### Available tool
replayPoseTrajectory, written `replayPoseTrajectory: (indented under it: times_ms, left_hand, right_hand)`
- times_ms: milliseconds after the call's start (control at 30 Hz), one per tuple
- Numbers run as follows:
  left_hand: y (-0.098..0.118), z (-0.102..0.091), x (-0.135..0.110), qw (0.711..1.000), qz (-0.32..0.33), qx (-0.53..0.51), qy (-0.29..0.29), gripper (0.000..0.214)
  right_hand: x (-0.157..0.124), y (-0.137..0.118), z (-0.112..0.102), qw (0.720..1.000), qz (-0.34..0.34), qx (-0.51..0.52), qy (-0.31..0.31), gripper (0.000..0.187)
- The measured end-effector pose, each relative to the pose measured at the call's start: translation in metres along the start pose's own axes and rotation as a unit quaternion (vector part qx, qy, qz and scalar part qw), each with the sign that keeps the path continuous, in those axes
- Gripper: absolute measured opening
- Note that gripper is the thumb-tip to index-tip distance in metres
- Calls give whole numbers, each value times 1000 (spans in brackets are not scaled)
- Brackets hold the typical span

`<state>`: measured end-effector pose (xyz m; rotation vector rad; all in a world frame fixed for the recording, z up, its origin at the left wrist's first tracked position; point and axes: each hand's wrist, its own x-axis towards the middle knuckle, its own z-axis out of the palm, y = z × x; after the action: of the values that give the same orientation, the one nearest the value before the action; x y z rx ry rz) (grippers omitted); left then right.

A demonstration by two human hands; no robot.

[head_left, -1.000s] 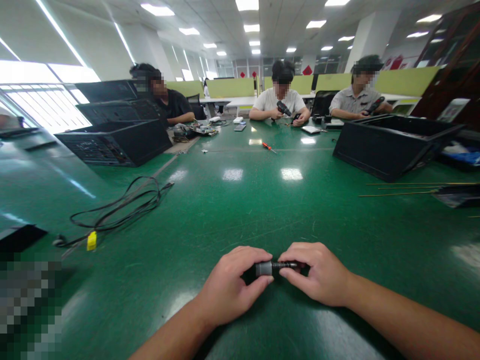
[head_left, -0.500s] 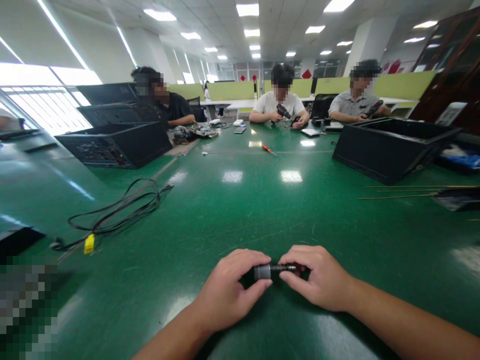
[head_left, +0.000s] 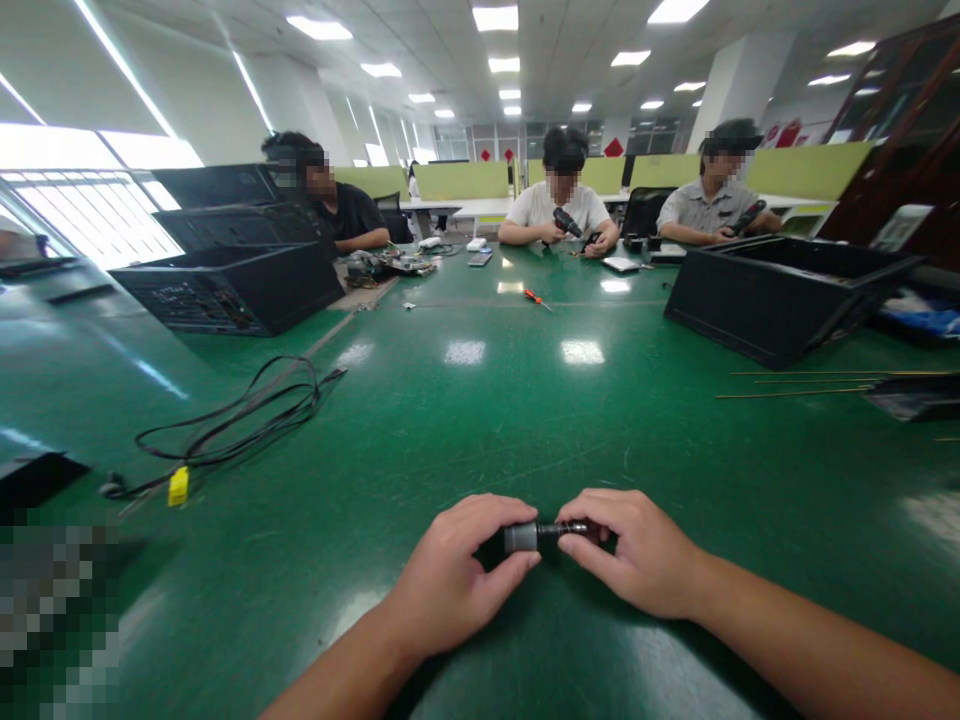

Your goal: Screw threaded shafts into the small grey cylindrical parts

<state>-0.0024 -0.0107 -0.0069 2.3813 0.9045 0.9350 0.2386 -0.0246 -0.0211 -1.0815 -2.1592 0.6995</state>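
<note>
While a looped black cable [head_left: 225, 450] with a yellow tag [head_left: 178, 486] lies on the left of the green table [head_left: 420, 420], a black case [head_left: 262, 300] sits behind it, near a co-worker in black [head_left: 358, 215]. Left hand [head_left: 454, 575] curls, thumb and fingers pinching a grey cylinder [head_left: 520, 538], near edge of table, centre. Dark ribbed shaft [head_left: 550, 531] runs in line from the cylinder toward the right; can't tell if they're one piece. Beyond, an orange-handled screwdriver [head_left: 533, 297] and a co-worker in white [head_left: 525, 212] holding a drill-like tool [head_left: 567, 222]. Right hand [head_left: 645, 555] pinches shaft's far end, thumb against fingers. Farther right, another black case [head_left: 750, 310], thin rods [head_left: 795, 394] just in front.
</note>
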Motion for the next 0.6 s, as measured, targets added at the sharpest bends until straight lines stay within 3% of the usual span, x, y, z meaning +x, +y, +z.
replayPoseTrajectory:
  times_ms: [600]
  left_hand:
    - [-2, -3, -1, 1000, -14, 7, 7, 27]
  right_hand:
    - [0, 1, 1, 1000, 7, -4, 5, 13]
